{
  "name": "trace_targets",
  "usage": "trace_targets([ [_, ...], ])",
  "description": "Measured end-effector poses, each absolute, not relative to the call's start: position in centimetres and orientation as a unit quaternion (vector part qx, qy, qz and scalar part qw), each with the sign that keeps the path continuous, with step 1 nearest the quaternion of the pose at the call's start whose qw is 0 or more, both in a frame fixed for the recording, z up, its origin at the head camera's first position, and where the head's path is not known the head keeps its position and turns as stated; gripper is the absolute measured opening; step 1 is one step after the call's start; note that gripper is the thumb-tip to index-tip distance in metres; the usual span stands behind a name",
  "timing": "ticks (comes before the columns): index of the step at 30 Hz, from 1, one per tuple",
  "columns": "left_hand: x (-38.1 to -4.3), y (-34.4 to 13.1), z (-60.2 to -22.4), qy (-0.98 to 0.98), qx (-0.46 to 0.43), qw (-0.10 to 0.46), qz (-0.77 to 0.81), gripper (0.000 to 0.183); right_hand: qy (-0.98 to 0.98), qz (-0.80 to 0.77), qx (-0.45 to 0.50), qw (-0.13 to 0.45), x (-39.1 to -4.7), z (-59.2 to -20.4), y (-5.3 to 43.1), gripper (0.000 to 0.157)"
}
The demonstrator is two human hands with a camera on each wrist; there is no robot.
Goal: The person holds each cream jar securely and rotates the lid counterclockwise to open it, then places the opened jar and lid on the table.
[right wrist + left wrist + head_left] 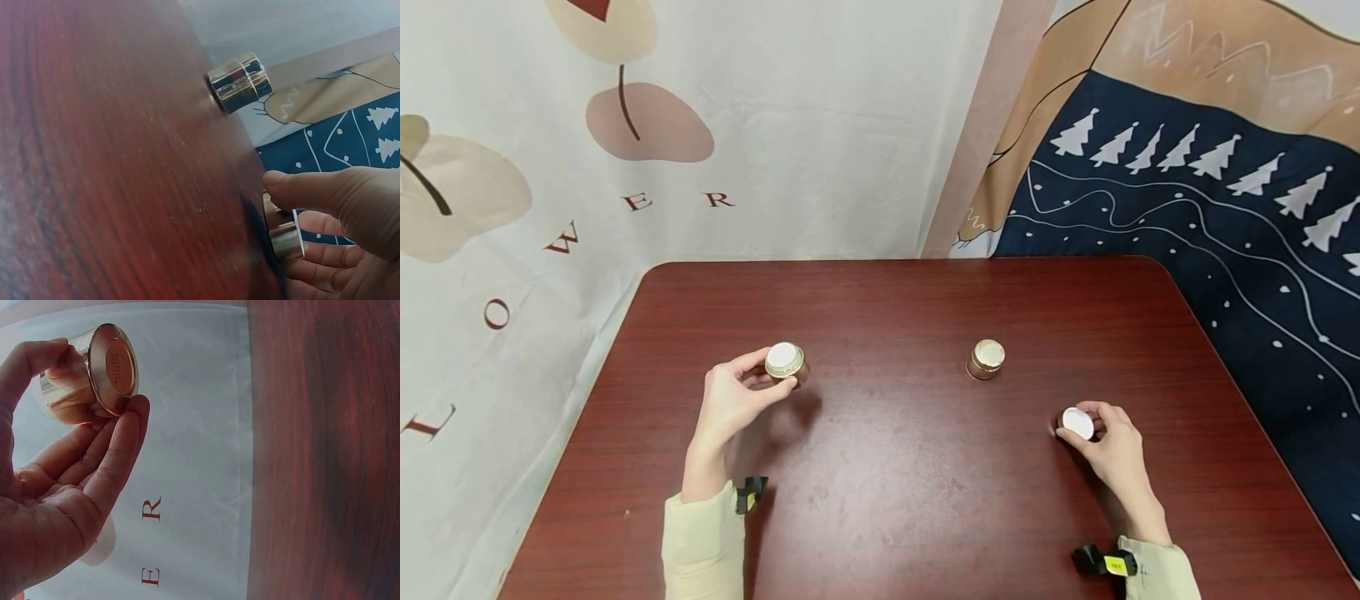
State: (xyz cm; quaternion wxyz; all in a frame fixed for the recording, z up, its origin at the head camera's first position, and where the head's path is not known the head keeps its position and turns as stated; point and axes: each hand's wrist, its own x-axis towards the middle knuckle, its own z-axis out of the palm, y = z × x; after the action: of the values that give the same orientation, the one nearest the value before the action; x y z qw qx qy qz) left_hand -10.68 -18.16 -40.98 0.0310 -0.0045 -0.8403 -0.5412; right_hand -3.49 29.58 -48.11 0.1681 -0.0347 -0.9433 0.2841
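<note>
My left hand [733, 402] grips a small gold cosmetic jar [786, 362] between thumb and fingers, above the left part of the table. Its top shows a white round surface inside a pale rim. In the left wrist view the shiny jar [75, 378] is tilted, its base with tiny print facing the camera. Over on the right, my right hand [1114, 446] pinches a gold jar lid [282, 234] by its sides, low over the tabletop. The lid's white inside [1078, 423] faces up. Whether the lid touches the table, I cannot tell.
Another gold jar [986, 359] stands upright on the dark red wooden table [887, 500], between the hands and farther back. A white printed curtain [820, 167] hangs behind and to the left. A navy cloth with white trees [1210, 225] hangs on the right.
</note>
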Motion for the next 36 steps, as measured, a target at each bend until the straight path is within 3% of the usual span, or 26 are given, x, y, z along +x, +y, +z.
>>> trace_targets([
  [29,-10.7,-18.4,-42.5,-0.841,-0.007,0.029,-0.540,0.053,-0.948,0.272,-0.028,0.161,-3.7,-48.4,29.4,0.045],
  [36,-10.6,-17.6,-42.5,-0.858,0.024,0.015,-0.513,0.045,-0.949,0.273,-0.028,0.154,-3.7,-48.3,29.4,0.044],
])
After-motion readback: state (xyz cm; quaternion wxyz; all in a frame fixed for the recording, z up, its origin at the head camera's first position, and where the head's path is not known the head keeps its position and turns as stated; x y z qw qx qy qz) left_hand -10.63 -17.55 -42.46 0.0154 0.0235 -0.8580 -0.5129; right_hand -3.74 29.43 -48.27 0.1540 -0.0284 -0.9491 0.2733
